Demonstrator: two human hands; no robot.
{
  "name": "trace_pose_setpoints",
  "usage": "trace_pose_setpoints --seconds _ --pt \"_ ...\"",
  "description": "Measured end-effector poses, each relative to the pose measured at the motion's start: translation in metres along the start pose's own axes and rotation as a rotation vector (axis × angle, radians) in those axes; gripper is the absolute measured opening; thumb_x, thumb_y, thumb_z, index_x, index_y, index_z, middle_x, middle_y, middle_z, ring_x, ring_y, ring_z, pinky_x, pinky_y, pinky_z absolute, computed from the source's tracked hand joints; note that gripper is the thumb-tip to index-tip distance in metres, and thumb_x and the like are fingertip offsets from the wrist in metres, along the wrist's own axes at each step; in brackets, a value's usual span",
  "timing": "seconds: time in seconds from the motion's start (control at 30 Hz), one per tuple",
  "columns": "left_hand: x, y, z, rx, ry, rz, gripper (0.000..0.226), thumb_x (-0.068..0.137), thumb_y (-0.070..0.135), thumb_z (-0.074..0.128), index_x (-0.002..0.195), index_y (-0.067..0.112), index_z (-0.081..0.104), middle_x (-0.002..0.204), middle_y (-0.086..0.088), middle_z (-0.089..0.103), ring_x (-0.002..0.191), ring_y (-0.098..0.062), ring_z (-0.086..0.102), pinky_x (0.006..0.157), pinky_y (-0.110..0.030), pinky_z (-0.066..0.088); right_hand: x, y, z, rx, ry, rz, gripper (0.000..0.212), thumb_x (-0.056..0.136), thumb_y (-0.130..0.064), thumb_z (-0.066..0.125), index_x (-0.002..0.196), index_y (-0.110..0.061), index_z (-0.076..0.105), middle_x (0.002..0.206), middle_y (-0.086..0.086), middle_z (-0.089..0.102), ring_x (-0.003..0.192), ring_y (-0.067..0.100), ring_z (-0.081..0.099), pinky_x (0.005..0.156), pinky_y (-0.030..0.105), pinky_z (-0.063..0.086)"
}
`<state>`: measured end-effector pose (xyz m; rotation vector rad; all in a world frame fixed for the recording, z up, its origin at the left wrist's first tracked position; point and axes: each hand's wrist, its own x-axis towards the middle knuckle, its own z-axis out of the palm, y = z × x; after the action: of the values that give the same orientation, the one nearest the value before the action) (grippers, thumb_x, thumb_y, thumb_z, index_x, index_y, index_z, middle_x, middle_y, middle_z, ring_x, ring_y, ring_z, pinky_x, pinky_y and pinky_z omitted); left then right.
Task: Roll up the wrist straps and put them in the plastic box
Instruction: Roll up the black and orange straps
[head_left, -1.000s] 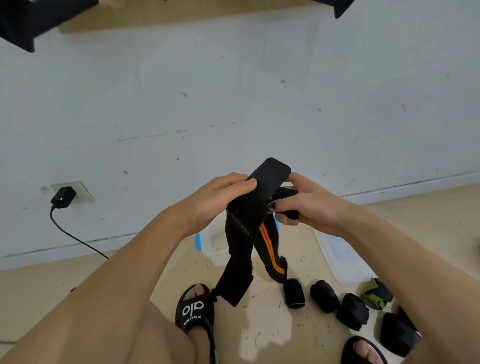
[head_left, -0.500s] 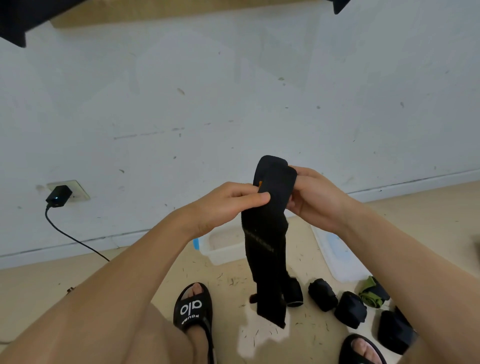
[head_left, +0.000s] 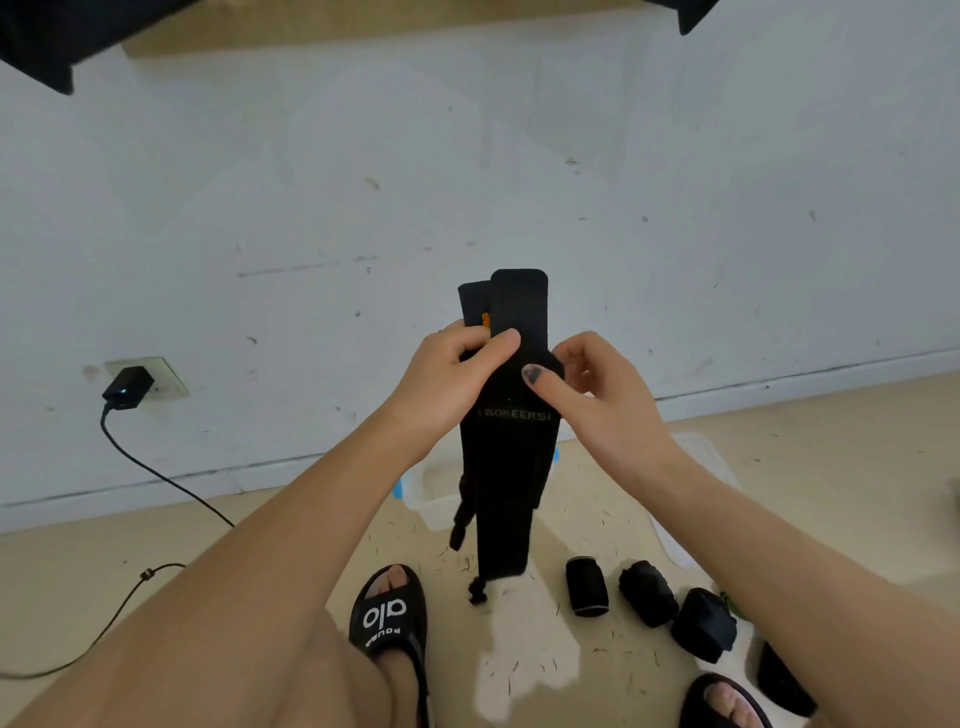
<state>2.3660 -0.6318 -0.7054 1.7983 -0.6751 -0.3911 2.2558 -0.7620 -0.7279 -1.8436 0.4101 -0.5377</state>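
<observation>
1. A white wall (head_left: 519, 156) fills the upper half of the view, marked with small scuffs and specks
2. A wall socket (head_left: 156, 375) sits low on the wall at the left, with a black charger (head_left: 127, 387) plugged into it; a small light shows on the charger
3. A black cable (head_left: 156, 470) runs down from the charger and across the beige floor (head_left: 78, 571) toward the lower left
4. A black slide sandal (head_left: 387, 613) with white lettering is on a foot at bottom centre
5. A second black sandal (head_left: 724, 701) shows at the bottom right edge
6. Small dark bits of debris lie scattered on the floor
</observation>
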Motion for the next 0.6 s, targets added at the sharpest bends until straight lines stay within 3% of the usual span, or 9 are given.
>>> trace_pose_setpoints --seconds 0.07,0.1,0.17,0.23,0.3,0.37,0.43,0.6 --pt "0.001 -0.002 0.0 0.014 0.009 -0.005 0.041 0.102 0.035 0.061 0.063 0.021 0.061 0.079 0.01 0.056 0.071 0.001 0.058 0.064 -0.01 0.043 0.002 -0.002 0.002 0.096 -0.053 0.066 0.017 0.097 -0.03 0.07 0.098 -0.014 0.066 0.089 0.013 0.069 0.084 0.029 0.067 0.084 0.042 0.058" --pt "0.001 -0.001 0.0 0.018 0.012 -0.004 0.041 0.102 0.036 0.061 0.065 0.018 0.06 0.079 0.01 0.056 0.071 0.001 0.057 0.064 -0.01 0.043 0.002 -0.002 0.002 0.154 -0.08 0.1 0.015 0.099 -0.026 0.068 0.101 -0.012 0.069 0.093 0.015 0.072 0.084 0.029 0.069 0.083 0.043 0.058" --pt "0.001 0.0 -0.001 0.002 0.02 -0.021 0.041 0.102 0.04 0.059 0.074 0.01 0.064 0.085 0.001 0.06 0.077 -0.003 0.061 0.07 -0.016 0.047 0.003 -0.003 0.001 0.223 -0.118 0.14 0.014 0.102 -0.021 0.063 0.107 -0.011 0.072 0.092 0.008 0.074 0.08 0.019 0.067 0.074 0.032 0.053" --pt "0.002 0.002 -0.004 -0.031 0.057 -0.061 0.045 0.1 0.047 0.057 0.094 0.004 0.069 0.102 -0.013 0.066 0.092 -0.019 0.066 0.087 -0.033 0.053 0.005 -0.004 -0.001 0.329 -0.144 0.18 0.017 0.103 -0.016 0.059 0.112 -0.01 0.073 0.099 0.004 0.077 0.087 0.015 0.071 0.075 0.024 0.052" --pt "0.006 0.003 -0.009 -0.04 0.108 -0.077 0.03 0.095 0.04 0.061 0.098 0.013 0.075 0.105 -0.011 0.069 0.103 -0.026 0.066 0.096 -0.043 0.053 0.007 -0.005 -0.007 0.502 -0.152 0.25 0.022 0.103 -0.01 0.056 0.116 -0.009 0.073 0.106 0.007 0.079 0.095 0.016 0.075 0.078 0.023 0.058" --pt "0.008 0.0 -0.014 -0.048 0.15 -0.073 0.013 0.092 0.017 0.068 0.098 0.024 0.076 0.101 0.001 0.07 0.101 -0.017 0.067 0.091 -0.033 0.054 0.011 -0.006 -0.014 0.605 -0.154 0.308 0.023 0.103 -0.007 0.053 0.115 -0.007 0.073 0.105 0.008 0.079 0.095 0.018 0.075 0.079 0.027 0.06" --pt "0.009 -0.003 -0.018 -0.049 0.165 -0.069 0.03 0.088 0.0 0.071 0.103 0.026 0.073 0.104 0.003 0.069 0.099 -0.013 0.066 0.084 -0.024 0.052 0.013 -0.006 -0.021 0.618 -0.16 0.333 0.022 0.103 -0.007 0.053 0.113 -0.006 0.072 0.103 0.007 0.079 0.096 0.02 0.075 0.084 0.031 0.06" --pt "0.009 -0.004 -0.023 -0.19 0.187 -0.046 0.027 0.089 -0.001 0.07 0.1 0.022 0.078 0.11 -0.003 0.072 0.11 -0.022 0.068 0.099 -0.034 0.055 0.013 -0.001 -0.027 0.528 -0.175 0.289 0.018 0.104 -0.018 0.059 0.103 -0.008 0.073 0.094 0.004 0.076 0.088 0.015 0.073 0.075 0.028 0.056"
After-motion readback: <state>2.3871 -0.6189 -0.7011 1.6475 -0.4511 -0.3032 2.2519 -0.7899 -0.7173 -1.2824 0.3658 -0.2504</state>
